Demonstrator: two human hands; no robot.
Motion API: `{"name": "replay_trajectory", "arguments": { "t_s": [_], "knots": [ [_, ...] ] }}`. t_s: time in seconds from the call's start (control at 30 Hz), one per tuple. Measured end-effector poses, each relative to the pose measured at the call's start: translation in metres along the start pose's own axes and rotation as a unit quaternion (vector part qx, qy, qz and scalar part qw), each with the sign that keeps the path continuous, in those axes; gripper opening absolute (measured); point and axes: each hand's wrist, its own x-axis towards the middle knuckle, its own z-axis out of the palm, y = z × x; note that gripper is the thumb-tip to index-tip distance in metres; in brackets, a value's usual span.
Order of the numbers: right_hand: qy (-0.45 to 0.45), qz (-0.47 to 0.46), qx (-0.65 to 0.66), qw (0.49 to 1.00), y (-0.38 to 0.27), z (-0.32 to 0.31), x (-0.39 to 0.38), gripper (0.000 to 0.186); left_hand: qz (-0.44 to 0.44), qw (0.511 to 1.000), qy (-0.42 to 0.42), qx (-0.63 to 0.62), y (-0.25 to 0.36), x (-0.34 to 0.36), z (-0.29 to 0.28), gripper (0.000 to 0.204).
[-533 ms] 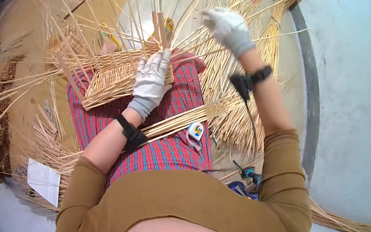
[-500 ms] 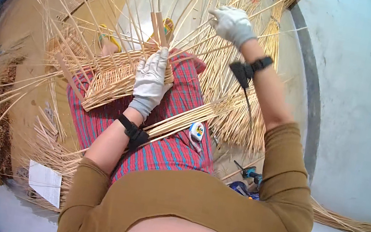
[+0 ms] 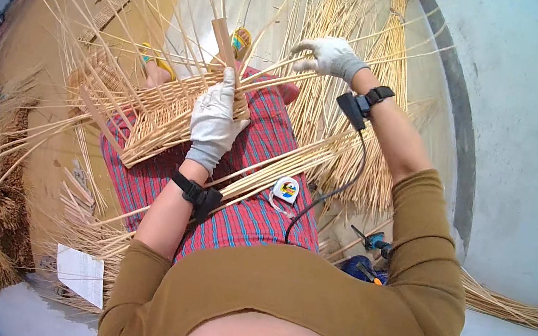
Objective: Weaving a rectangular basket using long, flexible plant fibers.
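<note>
A part-woven wicker basket (image 3: 165, 106) lies tilted across my lap, with long loose rods fanning out from its rim. My left hand (image 3: 215, 117), in a white glove, grips the basket's right end, fingers pointing up beside a flat wooden slat (image 3: 224, 40). My right hand (image 3: 327, 58), also gloved, is raised to the right of the basket. Its fingers and thumb are apart, close to the rods (image 3: 274, 70) that stick out from the basket's right corner. Whether it touches one of them is hard to tell.
A bundle of cut rods (image 3: 284, 163) lies across my lap beside a white tape measure (image 3: 285, 189). More rods (image 3: 361, 161) are heaped on the floor to the right. A teal tool (image 3: 378, 244) is by my right side. White paper (image 3: 81, 275) lies at lower left.
My right hand has come down a little and its fingers have spread. My left hand stays on the basket, while the whole view has shifted slightly.
</note>
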Motion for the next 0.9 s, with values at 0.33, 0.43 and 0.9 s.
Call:
{"name": "replay_trajectory", "arguments": {
  "t_s": [0.33,0.43,0.9],
  "knots": [
    [-0.136,-0.568,0.048,0.81,-0.188,-0.048,-0.052,0.027,0.015,1.0,-0.008,-0.022,0.003,-0.005,-0.009,0.09],
    [-0.062,-0.632,0.146,0.758,-0.229,-0.031,-0.022,0.038,-0.119,0.938,0.077,-0.315,-0.005,-0.021,-0.02,0.063],
    [0.023,0.029,0.161,0.986,-0.171,0.031,-0.018,0.08,-0.34,0.784,0.054,-0.517,-0.068,-0.009,-0.071,0.033]
  ]
}}
